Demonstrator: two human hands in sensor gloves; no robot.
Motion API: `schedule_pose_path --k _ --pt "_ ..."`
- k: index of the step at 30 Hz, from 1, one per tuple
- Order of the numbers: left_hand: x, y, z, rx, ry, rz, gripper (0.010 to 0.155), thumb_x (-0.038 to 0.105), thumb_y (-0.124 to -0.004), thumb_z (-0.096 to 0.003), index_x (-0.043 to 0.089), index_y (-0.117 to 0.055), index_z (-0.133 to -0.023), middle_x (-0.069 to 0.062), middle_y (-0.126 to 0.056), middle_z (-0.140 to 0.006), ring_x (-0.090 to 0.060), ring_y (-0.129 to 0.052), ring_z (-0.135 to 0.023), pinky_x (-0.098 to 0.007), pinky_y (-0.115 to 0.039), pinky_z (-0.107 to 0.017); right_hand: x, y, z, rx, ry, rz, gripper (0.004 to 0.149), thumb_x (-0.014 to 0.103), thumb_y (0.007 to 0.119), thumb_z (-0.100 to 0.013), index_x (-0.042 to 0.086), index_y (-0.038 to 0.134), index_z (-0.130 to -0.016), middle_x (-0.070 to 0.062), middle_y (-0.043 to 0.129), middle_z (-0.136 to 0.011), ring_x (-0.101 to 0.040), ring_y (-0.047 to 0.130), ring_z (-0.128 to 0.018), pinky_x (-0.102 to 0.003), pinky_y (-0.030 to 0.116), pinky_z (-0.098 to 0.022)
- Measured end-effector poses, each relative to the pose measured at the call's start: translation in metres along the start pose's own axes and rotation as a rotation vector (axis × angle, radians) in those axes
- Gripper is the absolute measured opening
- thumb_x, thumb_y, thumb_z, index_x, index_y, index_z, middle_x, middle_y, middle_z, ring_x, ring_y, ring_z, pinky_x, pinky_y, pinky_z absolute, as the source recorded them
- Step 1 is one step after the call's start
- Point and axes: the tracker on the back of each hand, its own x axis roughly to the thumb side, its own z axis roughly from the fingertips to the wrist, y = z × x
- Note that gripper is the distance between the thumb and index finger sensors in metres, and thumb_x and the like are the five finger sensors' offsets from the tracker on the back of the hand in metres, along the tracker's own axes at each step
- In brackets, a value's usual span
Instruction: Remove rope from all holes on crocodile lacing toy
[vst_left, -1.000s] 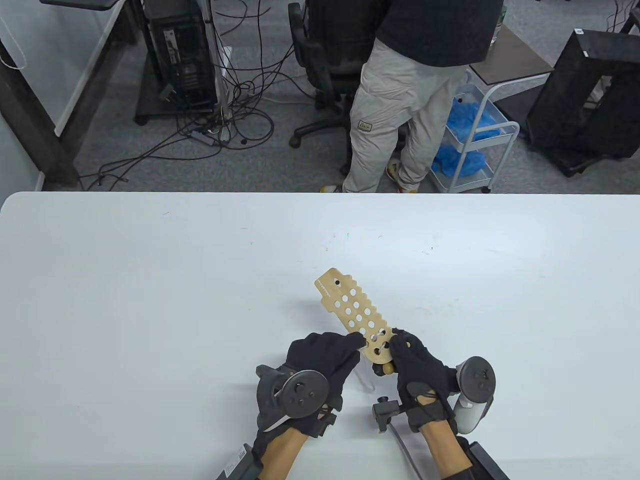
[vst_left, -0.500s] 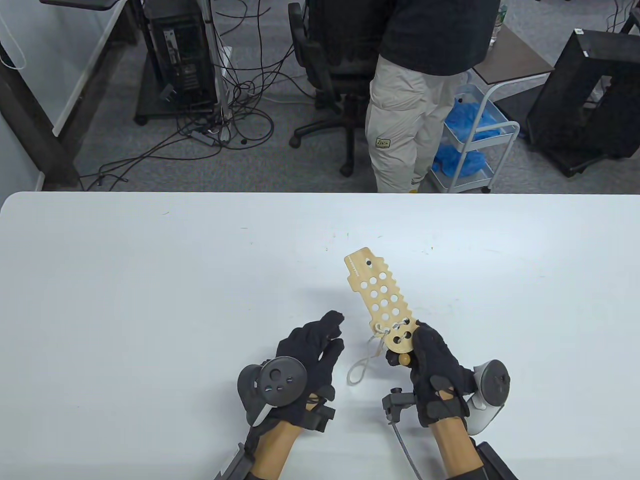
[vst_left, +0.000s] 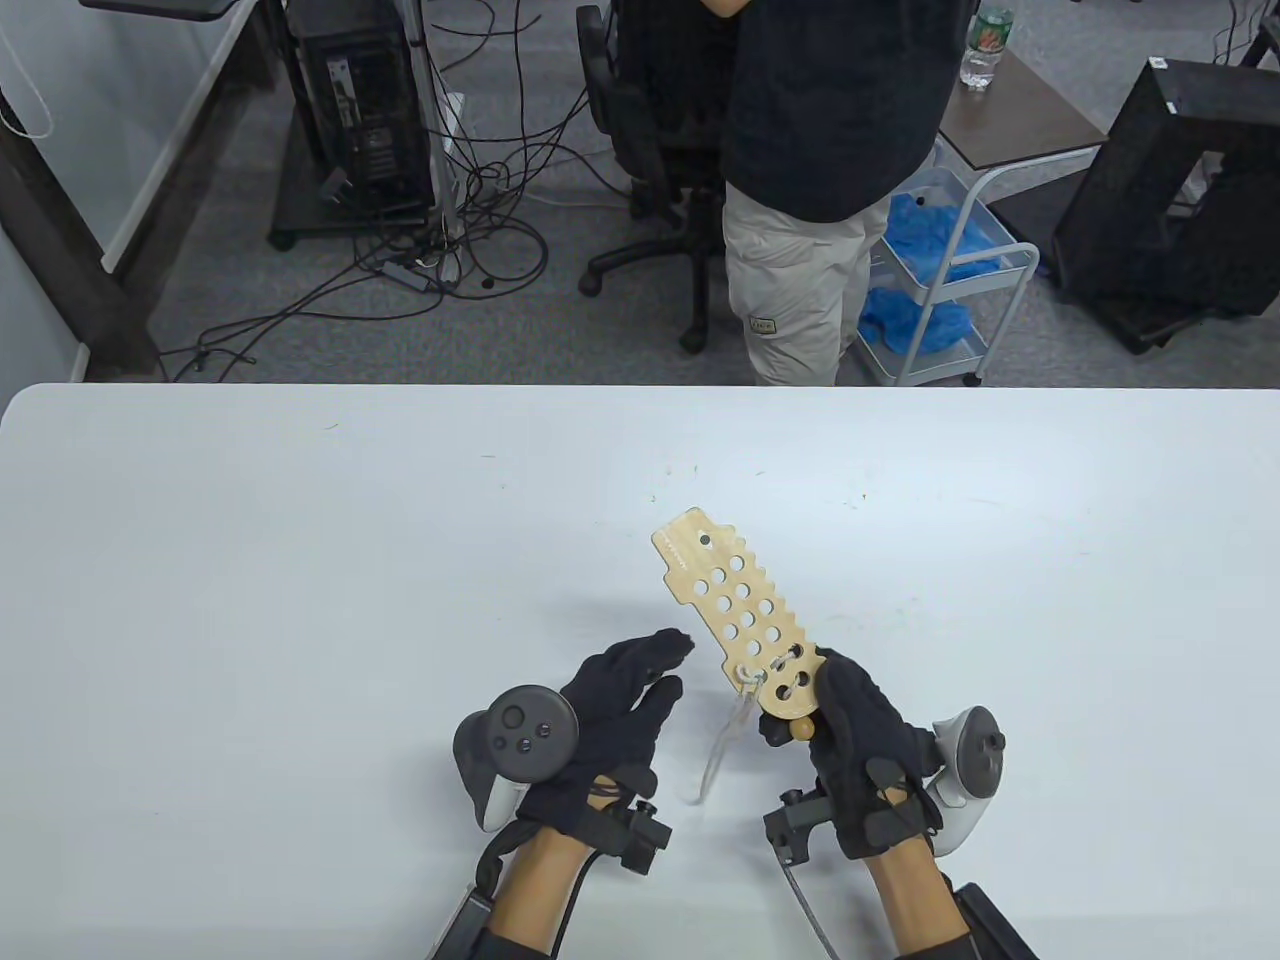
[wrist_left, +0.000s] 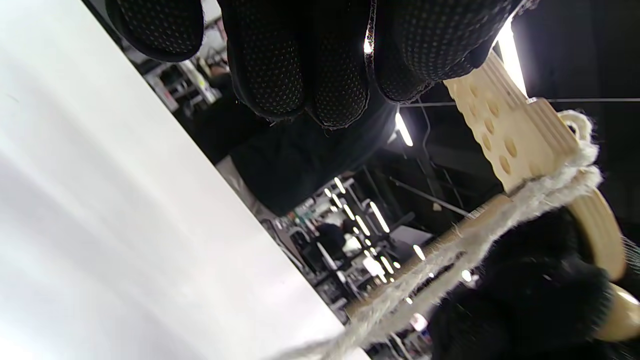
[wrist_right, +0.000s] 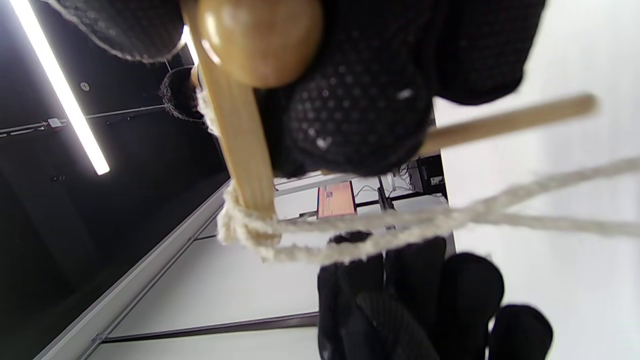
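While rope (vst_left: 745, 690) remains, crocodile toy (vst_left: 738, 625) tilted

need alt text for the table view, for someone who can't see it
A gloved right hand holds a wooden crocodile lacing toy by its near end above a white table, white rope dangling from its last holes. The left hand hovers open beside it, holding nothing. A person stands beyond the table.

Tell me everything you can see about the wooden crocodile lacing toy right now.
The crocodile lacing toy is a flat, pale plywood board with a notched edge and rows of round holes, most empty. The right hand grips its near end, tilting it up off the table. White rope still laces the nearest holes and hangs down in a loop. The left hand is apart from it.
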Motion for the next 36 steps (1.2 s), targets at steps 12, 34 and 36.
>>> schedule_pose_path --k 12,34,36 --pt "0.007 -0.018 -0.001 -0.191 -0.089 0.089 0.055 0.045 -0.074 -0.0502 0.04 -0.07 -0.105 -0.002 -0.082 -0.105 -0.03 -0.077 -0.095 -0.065 -0.064 -0.069 -0.006 0.006 -0.002 0.103 0.031 -0.084 0.052 0.042 0.076 -0.045 0.002 0.084 -0.077 -0.019 0.1 -0.055 -0.027 0.102 -0.032 -0.055 0.082 -0.04" --pt "0.016 -0.015 0.001 -0.142 -0.119 0.03 0.057 0.035 -0.084 -0.0476 0.042 -0.07 -0.102 0.003 -0.094 -0.087 -0.019 -0.093 -0.069 -0.057 -0.073 -0.064 -0.009 0.007 -0.002 0.132 0.035 -0.076 0.051 0.042 0.076 -0.045 0.003 0.083 -0.078 -0.02 0.099 -0.057 -0.029 0.102 -0.035 -0.056 0.08 -0.041" --pt "0.016 -0.013 0.001 -0.134 -0.112 0.016 0.061 0.033 -0.084 -0.0479 0.044 -0.066 -0.105 0.002 -0.092 -0.088 -0.018 -0.093 -0.068 -0.056 -0.073 -0.064 -0.009 0.004 -0.003 0.111 0.037 -0.056 0.051 0.042 0.076 -0.045 0.003 0.083 -0.078 -0.02 0.099 -0.058 -0.029 0.101 -0.035 -0.056 0.08 -0.042"
